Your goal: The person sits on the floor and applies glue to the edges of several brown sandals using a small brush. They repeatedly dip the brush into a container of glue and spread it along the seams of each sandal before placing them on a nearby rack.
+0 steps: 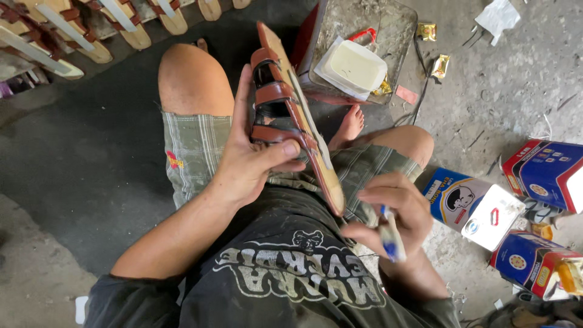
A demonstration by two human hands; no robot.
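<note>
Sandal [296, 115]: brown, with three straps across a tan sole; stood on edge at the centre of the frame, above the lap, toe end toward the top, heel end low near the right hand.
Left hand [258, 152]: wrapped around the sandal from the left; thumb pressed over the lowest strap, fingers up along the straps' side; firm hold.
Right hand [392, 212]: lower right of centre, just beside the sandal's heel end; fingers pinched closed on a brush.
Brush [388, 234]: small, blue-and-white handle; slanted down out of the right hand; the working end blurred and partly hidden.
Shorts [194, 149]: green plaid, over both thighs, under the sandal.
Shirt [291, 273]: dark, with pale print, along the bottom of the frame.
Foot [349, 124]: bare, right of the sandal, resting on the floor.
Tray [388, 27]: metal, smeared, at upper centre; it held a tub.
Tub [352, 65]: white, square, filled with a pale paste; just right of the sandal's upper end.
Cans [480, 206]: three blue-and-white rectangular tins with red trim, lying on their sides at the right edge, near one another.
Sandal row [79, 30]: more tan soles with brown straps, lined up across the upper left.
Floor [504, 79]: grey concrete, littered with scraps and small wrappers at upper right.
</note>
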